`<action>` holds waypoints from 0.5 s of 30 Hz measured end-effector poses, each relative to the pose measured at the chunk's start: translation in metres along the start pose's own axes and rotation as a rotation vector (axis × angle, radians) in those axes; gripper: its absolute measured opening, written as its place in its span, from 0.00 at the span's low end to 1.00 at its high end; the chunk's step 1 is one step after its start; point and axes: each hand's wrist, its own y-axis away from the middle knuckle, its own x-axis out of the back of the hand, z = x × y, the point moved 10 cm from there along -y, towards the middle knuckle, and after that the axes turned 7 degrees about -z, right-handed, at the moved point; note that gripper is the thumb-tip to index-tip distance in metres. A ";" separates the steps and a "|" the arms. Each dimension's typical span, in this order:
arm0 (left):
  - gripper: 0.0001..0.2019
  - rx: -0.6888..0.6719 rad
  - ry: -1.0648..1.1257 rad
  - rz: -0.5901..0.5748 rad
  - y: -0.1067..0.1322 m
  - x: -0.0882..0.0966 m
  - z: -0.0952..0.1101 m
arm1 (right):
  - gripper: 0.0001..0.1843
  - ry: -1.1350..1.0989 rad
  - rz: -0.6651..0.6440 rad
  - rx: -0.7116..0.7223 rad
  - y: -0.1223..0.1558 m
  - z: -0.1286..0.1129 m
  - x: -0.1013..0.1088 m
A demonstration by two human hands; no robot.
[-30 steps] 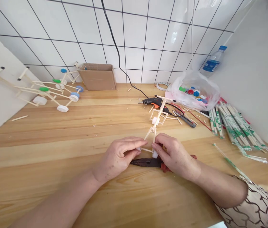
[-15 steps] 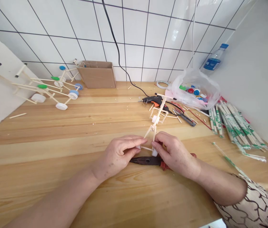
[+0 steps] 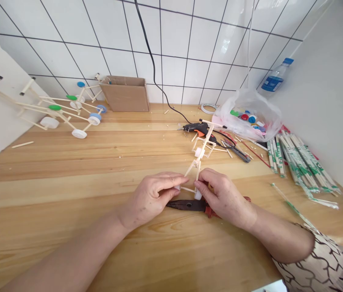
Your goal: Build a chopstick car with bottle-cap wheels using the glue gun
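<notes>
Fingers and thumb of the left hand (image 3: 149, 198) close on a small white wheel (image 3: 177, 187) at the near left corner of the stick tricycle (image 3: 199, 153), which extends away between both hands. The right hand (image 3: 226, 198) pinches the frame above the near right wheel (image 3: 198, 195). Farther left, the wooden tabletop (image 3: 67, 194) stretches to a white panel (image 3: 3, 121), with other stick tricycles (image 3: 64, 115) near it. Long-nose pliers (image 3: 186, 205) lie just nearside of the wheels. Past them, a glue gun (image 3: 197, 129) crowds the far end; wrapped chopsticks (image 3: 305, 160) line the right edge.
</notes>
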 end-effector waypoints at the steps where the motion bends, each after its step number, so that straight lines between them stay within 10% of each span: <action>1: 0.16 0.002 -0.002 -0.002 0.000 0.000 0.000 | 0.12 0.001 0.002 0.000 0.000 0.000 0.000; 15: 0.16 -0.008 0.016 0.001 -0.001 -0.001 0.001 | 0.12 -0.010 -0.009 0.004 0.001 0.001 -0.003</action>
